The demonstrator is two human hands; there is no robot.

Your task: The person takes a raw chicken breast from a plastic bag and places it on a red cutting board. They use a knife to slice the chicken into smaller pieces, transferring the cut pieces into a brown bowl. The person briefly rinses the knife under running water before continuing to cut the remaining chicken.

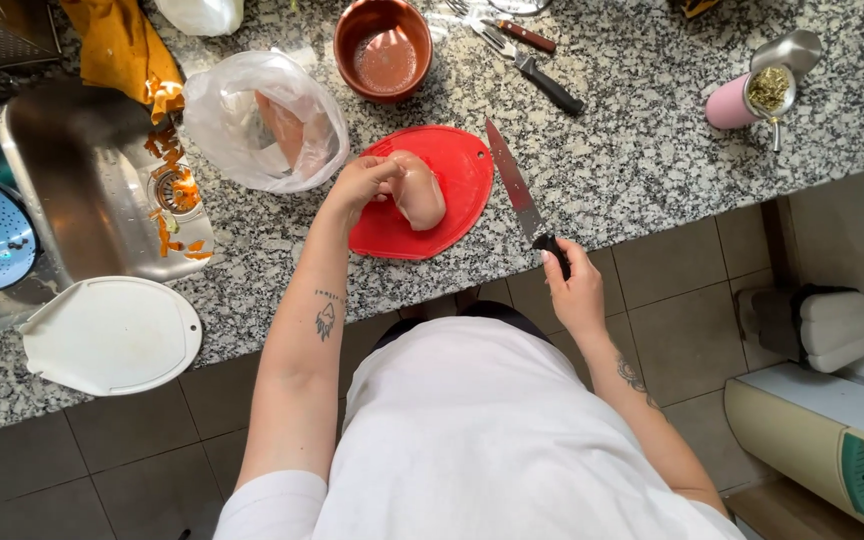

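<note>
A raw chicken breast (419, 190) lies on a red cutting board (452, 165) on the speckled granite counter. My left hand (357, 185) grips the breast's left end with fingers closed on it. My right hand (572, 285) is at the counter's front edge, closed on the black handle of a large kitchen knife (512, 180). The blade rests flat on the counter just right of the board, tip pointing away from me.
A clear plastic bag (267, 120) holding more raw chicken sits left of the board. Behind are a brown clay bowl (383, 48) and cutlery (542, 75). The steel sink (72, 190), a white board (112, 335) and a pink cup (747, 98) are around.
</note>
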